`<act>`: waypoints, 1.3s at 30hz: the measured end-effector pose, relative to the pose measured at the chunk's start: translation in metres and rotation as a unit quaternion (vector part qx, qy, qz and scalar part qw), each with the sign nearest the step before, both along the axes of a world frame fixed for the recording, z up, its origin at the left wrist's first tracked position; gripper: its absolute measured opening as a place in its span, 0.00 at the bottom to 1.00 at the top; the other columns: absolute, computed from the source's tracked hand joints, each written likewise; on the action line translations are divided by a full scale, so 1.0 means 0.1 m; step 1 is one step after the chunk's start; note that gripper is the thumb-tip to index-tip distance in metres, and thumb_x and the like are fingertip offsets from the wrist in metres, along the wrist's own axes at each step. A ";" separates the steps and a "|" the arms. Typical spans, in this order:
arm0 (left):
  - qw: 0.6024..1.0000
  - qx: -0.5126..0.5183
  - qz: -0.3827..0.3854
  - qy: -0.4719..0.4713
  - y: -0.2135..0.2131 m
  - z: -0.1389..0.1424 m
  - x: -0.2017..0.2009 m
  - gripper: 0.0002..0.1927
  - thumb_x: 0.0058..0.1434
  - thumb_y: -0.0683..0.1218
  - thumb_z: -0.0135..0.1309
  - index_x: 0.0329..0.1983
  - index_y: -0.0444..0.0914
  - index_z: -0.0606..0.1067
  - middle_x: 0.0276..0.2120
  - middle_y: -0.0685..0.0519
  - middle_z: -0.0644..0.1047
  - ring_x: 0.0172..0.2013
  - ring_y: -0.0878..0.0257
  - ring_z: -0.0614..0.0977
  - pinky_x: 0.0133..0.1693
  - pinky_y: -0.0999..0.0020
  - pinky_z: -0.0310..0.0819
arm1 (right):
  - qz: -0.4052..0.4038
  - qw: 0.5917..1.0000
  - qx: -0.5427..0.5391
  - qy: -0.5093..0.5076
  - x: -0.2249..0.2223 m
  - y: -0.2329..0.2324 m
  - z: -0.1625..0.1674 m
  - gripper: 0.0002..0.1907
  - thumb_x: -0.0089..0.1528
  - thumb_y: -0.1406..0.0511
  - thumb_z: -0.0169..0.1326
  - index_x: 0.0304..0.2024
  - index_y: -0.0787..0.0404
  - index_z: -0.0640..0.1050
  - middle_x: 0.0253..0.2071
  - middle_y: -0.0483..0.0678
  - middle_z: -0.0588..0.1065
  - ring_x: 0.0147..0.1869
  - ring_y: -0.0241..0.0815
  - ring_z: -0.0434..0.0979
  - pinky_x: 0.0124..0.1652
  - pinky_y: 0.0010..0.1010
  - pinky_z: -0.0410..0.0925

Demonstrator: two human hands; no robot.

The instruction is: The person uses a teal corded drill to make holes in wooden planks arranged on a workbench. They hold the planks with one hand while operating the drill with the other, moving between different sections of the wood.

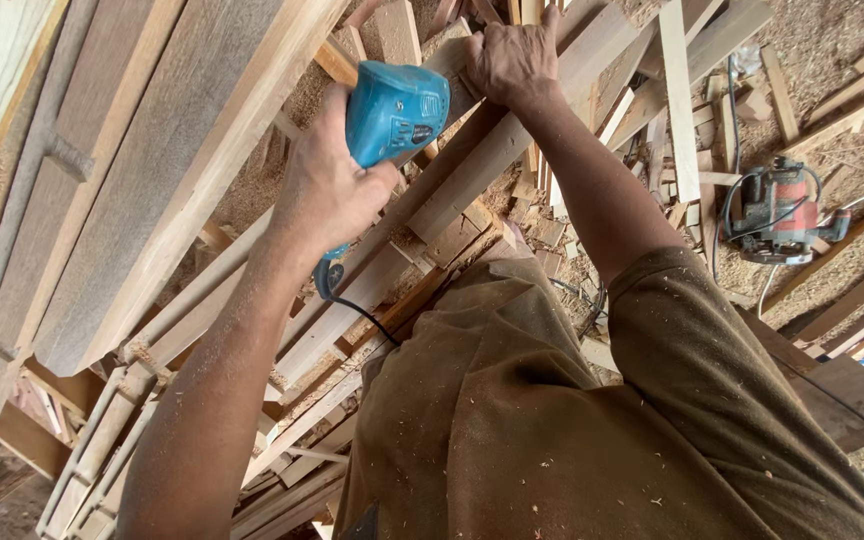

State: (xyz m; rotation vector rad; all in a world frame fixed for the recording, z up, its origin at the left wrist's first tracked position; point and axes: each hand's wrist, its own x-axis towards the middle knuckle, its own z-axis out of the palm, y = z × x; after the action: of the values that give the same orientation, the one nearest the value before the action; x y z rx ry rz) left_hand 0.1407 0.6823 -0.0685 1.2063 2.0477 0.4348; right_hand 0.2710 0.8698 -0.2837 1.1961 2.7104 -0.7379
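On the pale plank [512, 140], a blue power tool [392, 112], sawdust-speckled.

I'm watching through one head-worn camera only, looking steeply down along the chest and both arms. It's sitting close: the left hand [327, 190] and right hand [512, 60] are filling the upper middle, with the sawdust-covered floor [832, 60] lying beyond.

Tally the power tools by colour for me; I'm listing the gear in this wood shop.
Blue power tool, gripped by the left hand: 1
Red power tool, lying on the sawdust: 1
Total: 2
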 end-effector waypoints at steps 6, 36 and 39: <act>0.996 -0.080 0.007 0.027 0.21 0.08 0.05 0.33 0.54 0.38 0.60 0.62 0.34 0.62 0.44 0.46 0.76 0.38 0.56 0.84 0.41 0.57 0.83 | 0.007 0.999 0.051 -0.013 0.07 -0.02 -0.01 0.31 0.75 0.52 0.28 0.30 0.57 0.76 0.19 0.52 0.71 0.26 0.52 0.74 0.62 0.66 0.44; 0.992 -0.125 0.008 0.035 0.48 -0.06 0.18 0.35 0.51 0.37 0.61 0.62 0.34 0.61 0.43 0.46 0.75 0.40 0.55 0.84 0.40 0.57 0.84 | 0.006 0.999 0.030 -0.030 0.12 0.03 0.15 0.35 0.75 0.52 0.26 0.22 0.54 0.76 0.17 0.49 0.69 0.23 0.49 0.70 0.62 0.61 0.45; 0.994 -0.105 0.004 0.042 0.49 -0.17 0.16 0.39 0.50 0.39 0.66 0.63 0.34 0.60 0.46 0.45 0.76 0.42 0.53 0.84 0.43 0.56 0.82 | 0.001 1.000 0.014 -0.027 0.06 0.04 0.21 0.34 0.74 0.48 0.30 0.29 0.57 0.80 0.24 0.50 0.75 0.32 0.49 0.75 0.60 0.64 0.45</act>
State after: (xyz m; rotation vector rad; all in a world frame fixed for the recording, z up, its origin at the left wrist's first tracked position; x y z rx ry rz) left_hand 0.1564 0.7318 -0.0854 1.1050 2.1098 0.1693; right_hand 0.2775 0.8742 -0.2629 1.2003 2.6865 -0.6612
